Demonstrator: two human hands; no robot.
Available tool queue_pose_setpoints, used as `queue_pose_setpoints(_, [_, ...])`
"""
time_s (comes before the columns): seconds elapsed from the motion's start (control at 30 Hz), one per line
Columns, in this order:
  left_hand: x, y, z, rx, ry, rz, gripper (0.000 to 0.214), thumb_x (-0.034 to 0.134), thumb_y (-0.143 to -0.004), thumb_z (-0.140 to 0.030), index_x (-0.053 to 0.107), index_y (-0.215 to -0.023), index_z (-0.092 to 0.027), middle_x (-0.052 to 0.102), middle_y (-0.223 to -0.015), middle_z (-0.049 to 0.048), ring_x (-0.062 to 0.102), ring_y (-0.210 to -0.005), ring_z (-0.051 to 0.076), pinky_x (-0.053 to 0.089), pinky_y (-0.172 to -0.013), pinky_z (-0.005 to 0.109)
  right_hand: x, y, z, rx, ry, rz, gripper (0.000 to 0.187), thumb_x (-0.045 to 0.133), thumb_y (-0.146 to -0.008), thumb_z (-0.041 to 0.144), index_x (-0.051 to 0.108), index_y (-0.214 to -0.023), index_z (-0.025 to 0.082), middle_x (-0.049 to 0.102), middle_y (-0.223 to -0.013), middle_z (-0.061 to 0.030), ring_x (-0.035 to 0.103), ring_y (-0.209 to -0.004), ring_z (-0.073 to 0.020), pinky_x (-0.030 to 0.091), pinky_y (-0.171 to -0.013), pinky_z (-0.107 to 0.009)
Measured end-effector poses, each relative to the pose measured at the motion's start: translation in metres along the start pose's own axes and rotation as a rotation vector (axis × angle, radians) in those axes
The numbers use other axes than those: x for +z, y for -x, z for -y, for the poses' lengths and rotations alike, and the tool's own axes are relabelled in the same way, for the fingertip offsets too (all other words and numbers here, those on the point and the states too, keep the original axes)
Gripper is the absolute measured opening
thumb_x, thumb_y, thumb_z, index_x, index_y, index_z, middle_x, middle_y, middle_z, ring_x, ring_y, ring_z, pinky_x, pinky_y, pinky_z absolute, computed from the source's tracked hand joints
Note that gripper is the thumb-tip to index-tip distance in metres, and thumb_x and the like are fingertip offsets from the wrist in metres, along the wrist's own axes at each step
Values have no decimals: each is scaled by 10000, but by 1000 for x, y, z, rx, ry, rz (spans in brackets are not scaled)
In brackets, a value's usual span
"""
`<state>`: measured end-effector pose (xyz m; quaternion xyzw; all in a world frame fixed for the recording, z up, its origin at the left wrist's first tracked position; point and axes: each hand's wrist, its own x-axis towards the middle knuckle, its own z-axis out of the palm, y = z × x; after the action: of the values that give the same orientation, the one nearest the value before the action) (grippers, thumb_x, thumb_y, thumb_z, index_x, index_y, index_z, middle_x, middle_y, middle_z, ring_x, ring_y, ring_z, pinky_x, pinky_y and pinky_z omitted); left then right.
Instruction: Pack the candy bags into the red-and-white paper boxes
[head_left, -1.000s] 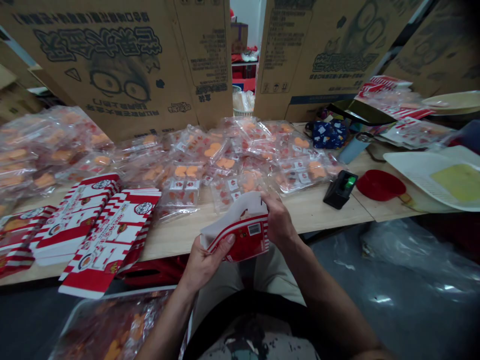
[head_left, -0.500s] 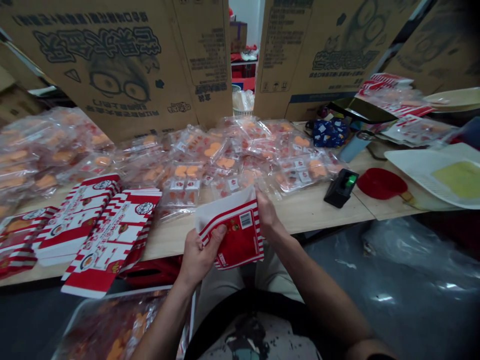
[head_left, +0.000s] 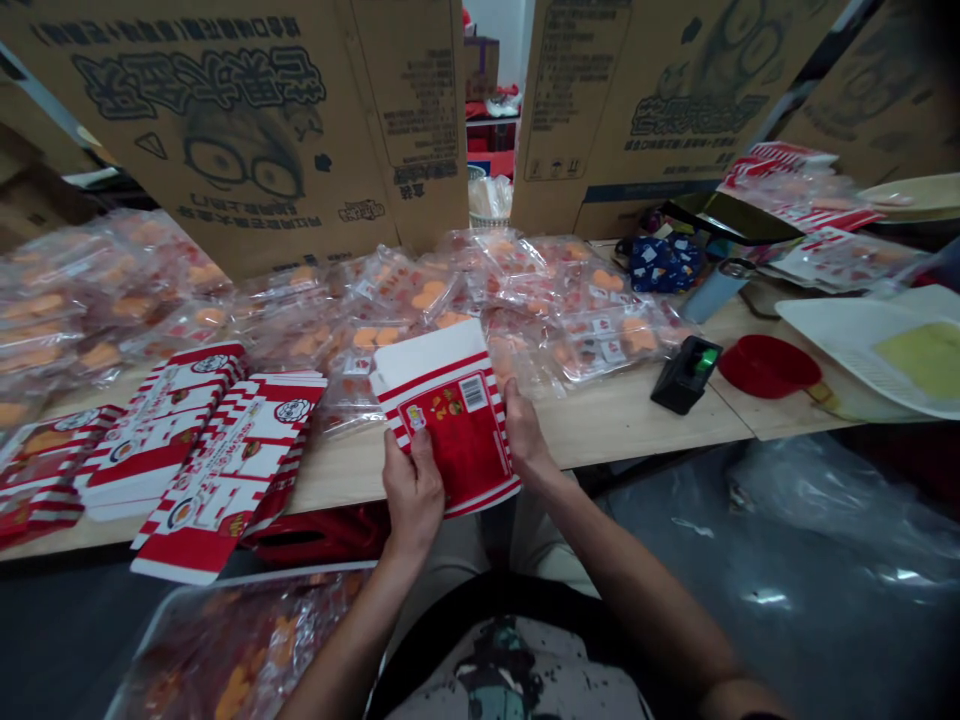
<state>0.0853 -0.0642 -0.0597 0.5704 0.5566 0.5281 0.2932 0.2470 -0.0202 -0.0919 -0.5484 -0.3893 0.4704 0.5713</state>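
Carton (head_left: 469, 450), red and white striped, is held over the near edge of the tabletop (head_left: 619, 425): the left hand (head_left: 415, 492) pinches it at seven o'clock, thumb on the printed face; the right hand (head_left: 525, 430) grips its three-o'clock edge. From it, I see striped cartons (head_left: 229, 470) at nine, a black tape dispenser (head_left: 679, 380) at three, clear packets (head_left: 517, 272) at twelve.
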Motion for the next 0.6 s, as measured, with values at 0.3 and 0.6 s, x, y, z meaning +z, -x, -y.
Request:
queue_pose_setpoints(0.3, [-5, 13, -2, -158, 47, 214, 454, 390, -1036, -541, 568, -1235, -173, 703, -1199, 117, 670, -1099, 236, 510, -958, 330, -12, 32, 19, -164, 208, -62, 478, 368, -1010, 588, 616, -1178, 215, 739, -1013, -88, 674, -893, -239, 513, -839, -374])
queue_pose_setpoints(0.6, [-21, -3, 10, -148, 104, 193, 605, 457, -1023, -497, 333, -1569, -268, 324, -1655, 61, 299, -1530, 206, 240, -1257, 337, -11, 58, 19, -136, 134, 147, 481, 495, -1004, 408, 459, -1462, 265, 716, -1108, -61, 670, -927, -212, 536, -832, -344])
